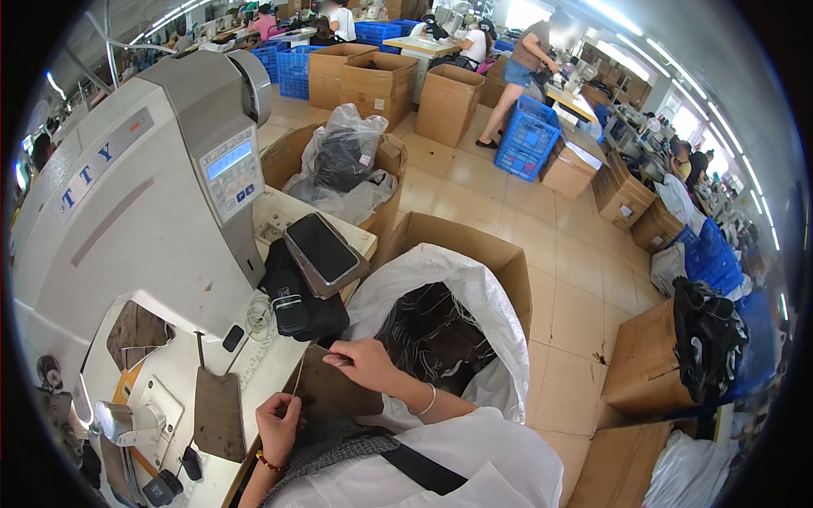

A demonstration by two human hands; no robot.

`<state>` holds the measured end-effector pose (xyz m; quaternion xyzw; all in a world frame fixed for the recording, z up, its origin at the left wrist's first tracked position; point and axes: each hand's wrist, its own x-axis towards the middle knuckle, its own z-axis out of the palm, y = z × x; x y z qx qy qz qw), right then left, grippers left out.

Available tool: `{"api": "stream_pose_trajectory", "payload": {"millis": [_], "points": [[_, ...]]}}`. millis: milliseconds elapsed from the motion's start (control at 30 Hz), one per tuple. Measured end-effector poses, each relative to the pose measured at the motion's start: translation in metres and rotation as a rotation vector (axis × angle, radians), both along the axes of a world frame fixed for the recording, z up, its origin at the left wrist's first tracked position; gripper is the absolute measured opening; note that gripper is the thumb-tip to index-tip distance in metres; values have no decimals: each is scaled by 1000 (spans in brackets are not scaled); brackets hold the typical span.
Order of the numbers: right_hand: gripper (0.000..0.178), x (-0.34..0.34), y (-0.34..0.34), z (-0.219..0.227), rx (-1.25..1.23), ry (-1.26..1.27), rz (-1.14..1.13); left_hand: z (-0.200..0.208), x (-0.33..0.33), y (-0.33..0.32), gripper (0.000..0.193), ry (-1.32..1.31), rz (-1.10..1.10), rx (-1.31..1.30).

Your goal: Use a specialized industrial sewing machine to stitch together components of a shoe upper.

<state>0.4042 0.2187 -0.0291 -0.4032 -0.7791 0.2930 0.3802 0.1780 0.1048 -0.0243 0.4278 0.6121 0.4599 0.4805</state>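
Observation:
My left hand [278, 427] is closed in a pinch at the lower end of a thin pale thread [298, 374], beside a dark brown fabric piece [334, 385] by my lap. Higher up and to the right, my right hand [366, 366] has its fingers curled round a small dark tool; its kind is mostly hidden by the fingers. Left of my hands stands a large grey sewing machine [135, 169] with a lit control panel [230, 169]. A brown flat fabric piece [218, 415] lies on its white table [246, 372].
A white sack [508, 356] holding brown pieces with loose threads [436, 326] stands in a carton [506, 262] ahead of me. A phone [322, 248] and black pouches [292, 309] rest on the table. Cartons [644, 364] line the right; a person [529, 55] stands beyond blue crates [527, 140].

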Motion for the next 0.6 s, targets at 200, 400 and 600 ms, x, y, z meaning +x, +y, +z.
{"api": "stream_pose_trajectory", "payload": {"millis": [200,400,600], "points": [[21,0,0,4,-30,27,0,-5,-4,-1,14,4,-30,-14],[23,7,2,5,-41,-1,-7,1,8,0,10,-107,47,66],[27,2,0,-4,19,-36,55,11,9,0,15,186,-99,-6]]}}
